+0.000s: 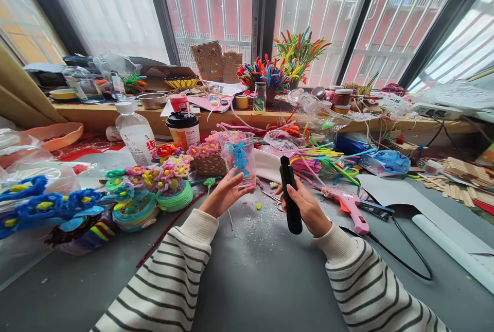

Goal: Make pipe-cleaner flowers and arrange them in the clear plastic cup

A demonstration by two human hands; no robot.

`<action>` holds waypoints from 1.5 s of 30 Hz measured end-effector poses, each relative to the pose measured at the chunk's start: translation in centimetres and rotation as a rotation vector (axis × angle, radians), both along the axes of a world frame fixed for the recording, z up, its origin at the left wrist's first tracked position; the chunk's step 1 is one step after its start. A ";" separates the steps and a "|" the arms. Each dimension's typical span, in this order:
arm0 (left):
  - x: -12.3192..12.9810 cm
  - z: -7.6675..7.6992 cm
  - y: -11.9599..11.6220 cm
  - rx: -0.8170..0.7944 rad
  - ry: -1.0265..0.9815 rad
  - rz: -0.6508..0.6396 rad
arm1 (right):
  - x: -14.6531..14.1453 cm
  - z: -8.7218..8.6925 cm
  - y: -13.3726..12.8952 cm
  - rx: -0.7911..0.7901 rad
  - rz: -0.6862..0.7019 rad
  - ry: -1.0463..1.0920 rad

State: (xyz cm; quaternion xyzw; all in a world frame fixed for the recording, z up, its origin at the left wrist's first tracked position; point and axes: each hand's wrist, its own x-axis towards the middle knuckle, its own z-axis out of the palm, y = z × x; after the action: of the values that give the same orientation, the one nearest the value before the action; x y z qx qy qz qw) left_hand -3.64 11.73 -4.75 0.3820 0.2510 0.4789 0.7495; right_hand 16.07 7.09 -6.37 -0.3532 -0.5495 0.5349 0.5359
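My left hand [227, 193] is at the base of a clear plastic cup [237, 149] with blue lettering, thumb in front and fingers under its lower edge. The cup stands roughly upright. My right hand [304, 206] is wrapped round a long black tool [290, 193] held upright; its kind is unclear, with a narrow notched top and a rounded lower end. Behind the right hand lie scissors [276, 199], partly hidden. A pink glue gun [349, 208] rests to the right of that hand. Glitter specks [260, 226] are scattered over the grey table [247, 291] between my hands.
Pipe-cleaner flower pots [135, 211] crowd the left side, with a water bottle [135, 131] and a coffee cup [183, 128] behind. Loose pipe cleaners [328, 162] lie at centre right. White paper sheets [424, 213], a black cable [415, 273] and wooden sticks [459, 193] occupy the right.
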 end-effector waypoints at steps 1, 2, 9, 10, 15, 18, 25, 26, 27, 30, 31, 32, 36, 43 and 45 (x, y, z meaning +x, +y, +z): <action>0.1 -0.1 0.1 0.005 0.025 0.012 | 0.1 -0.1 0.0 0.014 0.003 -0.027; 0.1 -0.1 0.1 0.013 0.053 0.017 | 0.2 -0.1 0.0 0.032 -0.008 -0.063; 0.5 -0.3 0.0 0.057 0.167 0.026 | 1.0 -0.5 0.1 0.262 -0.237 -0.587; 0.5 -0.4 0.0 0.058 0.175 0.024 | 1.1 -0.4 0.1 0.295 -0.268 -0.660; 0.8 -0.7 -0.1 0.040 0.222 0.022 | 1.5 0.0 0.0 0.385 -0.352 -0.857; 1.0 -0.7 -0.2 0.048 0.247 0.027 | 1.6 0.1 0.0 0.383 -0.368 -0.894; 1.5 -1.2 -0.5 0.129 0.464 0.066 | 2.3 0.2 -0.1 0.457 -0.476 -0.986; 1.5 -1.2 -0.5 0.140 0.487 0.070 | 2.5 0.2 -0.2 0.494 -0.502 -1.004; 1.6 -1.2 -0.6 0.149 0.501 0.074 | 2.7 0.3 -0.2 0.536 -0.520 -1.019; 1.7 -1.2 -0.9 0.151 0.531 0.085 | 3.1 0.6 -0.2 0.673 -0.522 -1.040; 1.8 -1.1 -1.0 0.151 0.536 0.088 | 3.2 0.7 -0.2 0.715 -0.511 -1.047; 1.8 -1.1 -1.0 0.151 0.539 0.092 | 3.3 0.8 -0.2 0.754 -0.499 -1.060; 1.7 -1.3 -1.0 0.144 0.536 0.116 | 3.2 1.0 0.0 0.864 -0.479 -1.172; 1.7 -1.5 -1.1 0.175 0.496 0.144 | 3.1 1.1 0.1 0.874 -0.483 -1.286; 1.6 -1.6 -1.1 0.168 0.497 0.144 | 3.1 1.2 0.1 0.888 -0.488 -1.308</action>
State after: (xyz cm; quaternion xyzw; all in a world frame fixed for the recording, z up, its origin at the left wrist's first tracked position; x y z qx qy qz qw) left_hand -2.02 10.66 -6.34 0.5299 0.4133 0.4416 0.5944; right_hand 19.18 7.20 -5.21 -0.4579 -0.8184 -0.1768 0.2988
